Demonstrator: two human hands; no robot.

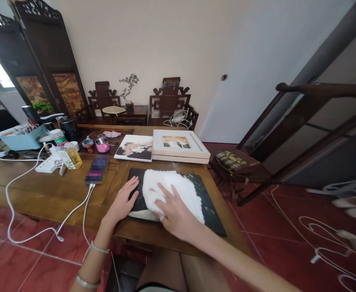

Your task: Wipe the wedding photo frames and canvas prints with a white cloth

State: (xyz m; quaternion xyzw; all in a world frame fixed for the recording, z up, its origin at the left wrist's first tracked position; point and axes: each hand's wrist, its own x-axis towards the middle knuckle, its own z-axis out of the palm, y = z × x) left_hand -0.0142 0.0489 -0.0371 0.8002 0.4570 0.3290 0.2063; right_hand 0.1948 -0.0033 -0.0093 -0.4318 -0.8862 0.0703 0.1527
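Note:
A flat dark panel (210, 209) with faint flower-like marks and a pale patch at its lower left lies near the table's front edge. Spread over much of it is a fluffy white cloth (165, 180). My right hand (173, 211) rests on the cloth, palm down with fingers apart, slightly blurred; a ring shows on one finger. To the left, my left hand (124, 202) lies flat on the panel's left edge, fingers stretched out beside the cloth. Neither hand is wrapped around anything.
Behind the panel lie a white-framed picture (178, 148) and a photo panel (133, 148). Leftward are a phone (97, 170) on a cable, a pink cup (102, 144), a bottle (70, 156) and a power strip (46, 164). A wooden chair (257, 162) stands right.

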